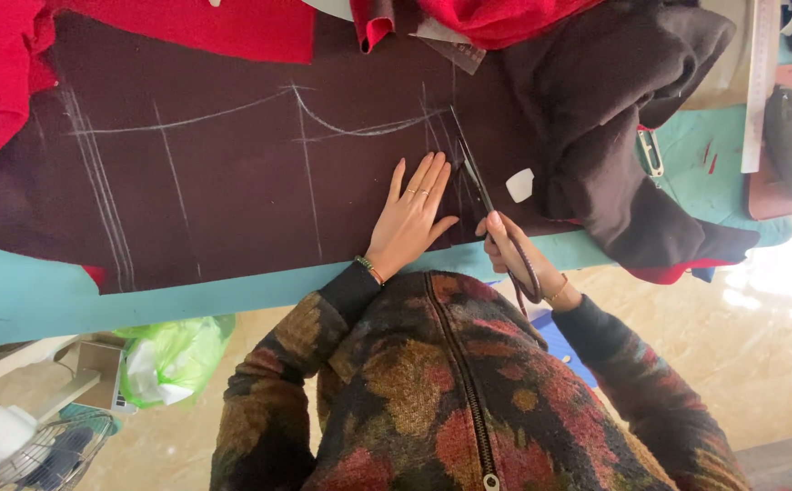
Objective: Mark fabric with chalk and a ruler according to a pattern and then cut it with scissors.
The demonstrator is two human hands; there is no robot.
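**Scissors mid-cut along the chalked line**

Grip of the right hand (512,247) is closed through the handles of a pair of long dark scissors (479,186), whose blades stand part-open and point away from the person, running up a chalk line on the dark brown cloth (232,191). The left hand (411,218) holds nothing: it lies flat, fingers spread, pressing the cloth down just beside the blades on their left.

The cloth is spread across the turquoise worktop (68,305), its near edge lying close to the worktop's front edge, with white chalk curves and straight lines drawn over it. A small white piece of tailor's chalk (520,185) rests just right of the scissors, and a bunched dark garment (623,118) is heaped beyond it. Red fabric (14,64) lies along the far side.

The step in hand looks like cutting along the marked line, with the blades already some way in from the near edge. The next move seems to call for closing the blades in a steady stroke on the chalk, while the flat hand keeps the cloth from shifting or puckering and stays clear of the blade tips.
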